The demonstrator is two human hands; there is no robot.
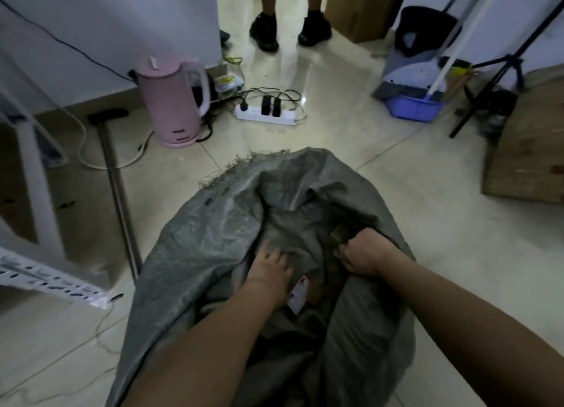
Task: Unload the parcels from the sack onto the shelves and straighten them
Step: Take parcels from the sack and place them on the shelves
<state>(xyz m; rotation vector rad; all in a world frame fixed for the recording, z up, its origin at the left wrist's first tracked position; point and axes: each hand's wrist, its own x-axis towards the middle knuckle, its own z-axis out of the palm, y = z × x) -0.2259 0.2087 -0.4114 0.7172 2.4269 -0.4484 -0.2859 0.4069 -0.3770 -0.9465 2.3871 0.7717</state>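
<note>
Head view, dim light. Grey woven sack lies slumped on the tiled floor, mouth toward the wearer, frayed far edge pointing at a pink kettle and a white power strip. Both forearms reach into the mouth. Left hand: fingers spread and fairly straight, pressing the inner fabric flat, holding nothing. Right hand: fingers clenched around a bunched fold of the sack's right rim, pulling the mouth open; a brown corner shows just beside the knuckles, and whether the hand also grips it cannot be told. Between the two hands, low in the opening, a parcel with a pale label is partly visible; how many more lie beneath cannot be seen. A corner of white perforated shelf sits at the left floor edge; another person's feet stand at the far side. Judgement: sack is limp and slippery, gives no support, so one hand must hold the rim. The parcel looks like a small cardboard box, likely light and stiff; best taken across its two long edges, away from the label, and lifted straight out.
</note>
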